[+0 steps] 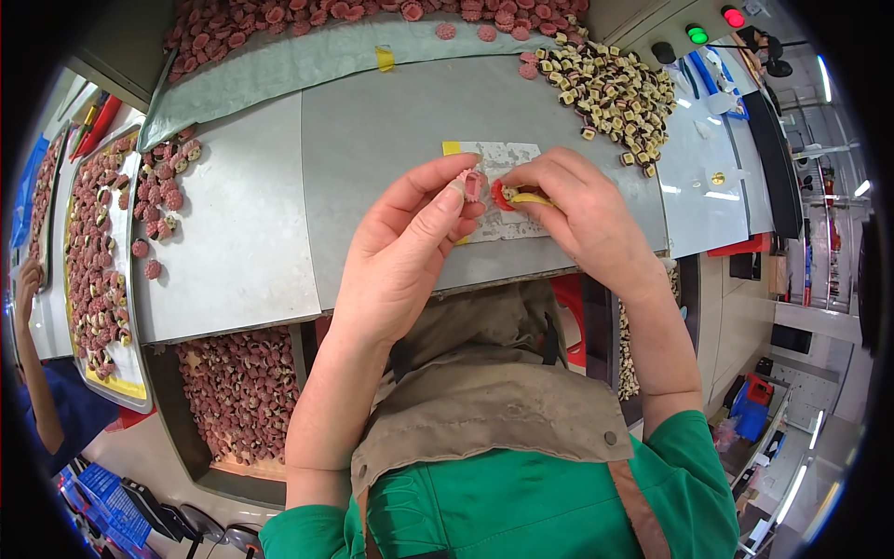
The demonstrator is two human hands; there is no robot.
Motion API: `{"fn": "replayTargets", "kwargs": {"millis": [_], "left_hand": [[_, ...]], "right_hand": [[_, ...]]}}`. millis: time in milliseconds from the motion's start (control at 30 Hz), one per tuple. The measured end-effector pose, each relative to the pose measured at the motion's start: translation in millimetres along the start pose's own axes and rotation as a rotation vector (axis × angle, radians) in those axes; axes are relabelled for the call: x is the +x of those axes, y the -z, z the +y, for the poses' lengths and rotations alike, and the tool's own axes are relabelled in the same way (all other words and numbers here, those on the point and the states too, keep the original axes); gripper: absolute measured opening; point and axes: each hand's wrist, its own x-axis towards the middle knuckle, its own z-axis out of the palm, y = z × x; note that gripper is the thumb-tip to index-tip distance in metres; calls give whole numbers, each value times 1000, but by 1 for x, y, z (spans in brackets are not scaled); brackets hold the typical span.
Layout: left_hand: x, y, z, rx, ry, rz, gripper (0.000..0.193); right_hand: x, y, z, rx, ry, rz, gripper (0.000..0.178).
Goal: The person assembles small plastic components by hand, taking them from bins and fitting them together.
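Note:
Held up in the fingers of my left hand (405, 224) is a pink, bumpy shell piece (473, 184) with its hollow side showing. Close to its right, my right hand (589, 212) pinches a small red-and-yellow thing (500, 196); its exact kind is hidden by the fingers. The two held things are slightly apart. Beneath them, a worn white sheet (518, 154) with yellow tape at its corners lies on the grey worktop (391, 112).
Many pink shells (354, 11) lie on a pale green cloth (279, 56) at the back. Small cream-and-dark blocks (619, 98) are heaped far right. Filled pink pieces sit in a tray (128, 385) at left and a drawer (237, 391) below. A co-worker's hand (31, 278) shows far left.

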Motion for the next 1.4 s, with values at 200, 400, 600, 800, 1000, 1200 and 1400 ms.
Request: {"fn": "replayTargets", "kwargs": {"millis": [200, 400, 600, 800, 1000, 1200, 1400], "left_hand": [[0, 0, 2, -13, 10, -15, 35], [2, 1, -1, -7, -19, -61, 34], [-2, -8, -15, 355, -260, 66, 28], [-7, -14, -8, 374, -233, 68, 27], [-2, -9, -4, 313, -172, -20, 29], [-4, -17, 1, 297, -113, -52, 50], [-4, -19, -13, 358, -209, -80, 72]], "right_hand": [[-5, -5, -10, 465, -116, 148, 24], [8, -11, -23, 426, 104, 220, 25], [3, -19, -25, 591, -42, 183, 21], [-2, -24, -16, 499, 86, 273, 23], [0, -17, -12, 363, 146, 227, 29], [3, -11, -13, 320, 168, 212, 33], [5, -17, -4, 362, 215, 213, 24]]}}
